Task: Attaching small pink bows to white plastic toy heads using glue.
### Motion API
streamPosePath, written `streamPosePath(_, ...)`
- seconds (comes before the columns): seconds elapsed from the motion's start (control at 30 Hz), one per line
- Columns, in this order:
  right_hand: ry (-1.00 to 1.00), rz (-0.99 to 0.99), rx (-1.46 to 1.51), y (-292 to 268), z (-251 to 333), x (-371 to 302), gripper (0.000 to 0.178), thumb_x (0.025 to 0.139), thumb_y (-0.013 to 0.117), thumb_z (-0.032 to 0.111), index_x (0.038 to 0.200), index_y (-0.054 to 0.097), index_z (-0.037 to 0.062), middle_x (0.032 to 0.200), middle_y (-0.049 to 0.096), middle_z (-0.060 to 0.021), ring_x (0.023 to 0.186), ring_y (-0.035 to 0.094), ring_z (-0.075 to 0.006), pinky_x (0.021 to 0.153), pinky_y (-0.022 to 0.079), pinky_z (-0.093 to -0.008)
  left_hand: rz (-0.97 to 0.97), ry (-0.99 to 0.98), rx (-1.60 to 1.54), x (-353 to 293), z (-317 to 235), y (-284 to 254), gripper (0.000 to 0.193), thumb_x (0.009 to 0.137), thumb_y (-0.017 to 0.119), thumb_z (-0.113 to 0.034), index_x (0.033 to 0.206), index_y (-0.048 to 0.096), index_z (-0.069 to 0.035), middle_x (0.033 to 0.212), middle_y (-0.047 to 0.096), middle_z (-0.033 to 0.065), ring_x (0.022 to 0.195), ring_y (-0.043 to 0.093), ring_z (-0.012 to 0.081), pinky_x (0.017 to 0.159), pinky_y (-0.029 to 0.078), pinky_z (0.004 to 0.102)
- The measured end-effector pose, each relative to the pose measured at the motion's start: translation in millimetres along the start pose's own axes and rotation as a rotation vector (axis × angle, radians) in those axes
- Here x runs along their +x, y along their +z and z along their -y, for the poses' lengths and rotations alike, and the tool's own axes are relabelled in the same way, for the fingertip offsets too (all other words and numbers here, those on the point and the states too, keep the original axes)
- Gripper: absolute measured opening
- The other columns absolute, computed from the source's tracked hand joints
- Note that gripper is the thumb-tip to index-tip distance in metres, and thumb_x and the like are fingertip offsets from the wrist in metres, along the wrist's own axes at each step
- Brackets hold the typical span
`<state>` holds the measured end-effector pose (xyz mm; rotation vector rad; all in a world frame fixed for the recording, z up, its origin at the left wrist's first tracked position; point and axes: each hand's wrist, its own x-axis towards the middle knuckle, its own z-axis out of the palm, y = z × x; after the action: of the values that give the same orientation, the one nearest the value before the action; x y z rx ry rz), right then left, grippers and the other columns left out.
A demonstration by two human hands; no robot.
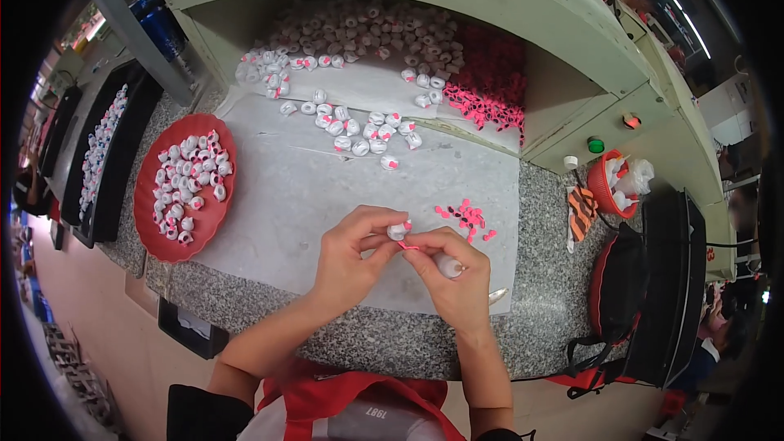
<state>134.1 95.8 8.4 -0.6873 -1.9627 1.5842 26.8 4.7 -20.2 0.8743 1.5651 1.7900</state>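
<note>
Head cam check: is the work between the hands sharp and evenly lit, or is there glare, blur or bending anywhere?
Head view: left hand and right hand sharp and evenly lit, soft shadows; no glare on the grey mat; shelf edge bends toward the rim; black vignette at the corners; far right blurred.

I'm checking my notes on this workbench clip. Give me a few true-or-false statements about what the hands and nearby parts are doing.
1. The left hand pinches a small white round cap. True.
2. The round red plastic tray sits to the person's right. False: it is on the left.
3. The loose pink plastic bits lie on the pale sheet beyond the right hand. True.
4. The red tray is empty. False: it holds many white caps.
</note>
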Motion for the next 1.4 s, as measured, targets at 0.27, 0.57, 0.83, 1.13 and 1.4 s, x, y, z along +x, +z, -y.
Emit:
streamPosePath(0.27,0.186,-0.014,0.133,-9,-10,2,0.012,0.069,0.068,-0.001,0.078,0.059,-0.0004,0.072,0.06,-0.0043,0.061,0.053,-0.0074,0.053,0.042,-0.0189,0.06,0.047,0.017,-4,-11,0,0.034,0.072,0.053,0.016,0.103,0.056,0.001,0.108,0.048,0.0112,0.098,0.053,0.0191,0.083,0.048,0.0263)
streamPosePath(0.57,0.183,-0.047,0.171,-8,-7,-1,0.019,0.067,0.069,-0.002,0.084,0.061,-0.0018,0.073,0.059,-0.0042,0.066,0.054,-0.0084,0.061,0.044,-0.0203,0.203,-0.158,-0.339,-1,-7,-8,0.03,0.076,0.054,0.009,0.106,0.053,0.005,0.108,0.052,0.0126,0.098,0.053,0.0191,0.085,0.045,0.0276)
streamPosePath(0.83,0.055,-0.032,0.058,-11,-11,-3,0.016,0.069,0.066,-0.003,0.085,0.062,-0.0012,0.077,0.06,-0.0034,0.07,0.054,-0.0072,0.063,0.042,-0.0189,0.137,-0.098,-0.224,-3,-6,-2,0.025,0.079,0.053,0.006,0.104,0.055,0.005,0.102,0.056,0.012,0.093,0.055,0.0167,0.081,0.045,0.0265)
streamPosePath(1.13,0.052,-0.002,0.007,-13,-13,-3,0.018,0.069,0.066,-0.004,0.086,0.06,-0.0015,0.08,0.06,-0.0048,0.071,0.054,-0.0068,0.065,0.042,-0.0188,0.073,-0.237,-0.318,-4,-5,-2,0.028,0.079,0.057,-0.001,0.106,0.054,0.003,0.093,0.059,0.0103,0.088,0.057,0.0166,0.078,0.047,0.026)
streamPosePath(1.4,-0.052,0.013,0.137,-11,-14,-3,0.02,0.07,0.065,-0.003,0.089,0.059,-0.0011,0.089,0.059,-0.0103,0.071,0.056,-0.0107,0.061,0.044,-0.0209,0.11,-0.263,-0.391,-2,-15,-4,0.032,0.078,0.058,0.0,0.108,0.048,0.001,0.085,0.06,0.0108,0.081,0.06,0.0164,0.069,0.05,0.0253)
